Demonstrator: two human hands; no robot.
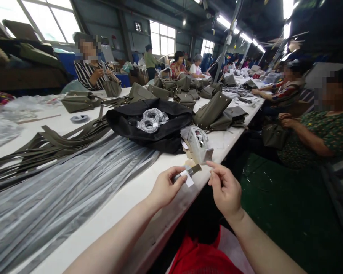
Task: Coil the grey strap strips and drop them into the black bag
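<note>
Well — right hand [225, 190] raised, fingers curled

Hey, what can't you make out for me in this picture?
All in the head view:
- Middle of the small strip: hidden by the left hand and a white tag.
- Whether the right hand pinches anything thin: its curled fingers hide it.
- Bottom of the black bag: hidden by its sides and the coils.
- Far ends of the grey strips: cut off by the left edge.
- Print on the tag: too small.
</note>
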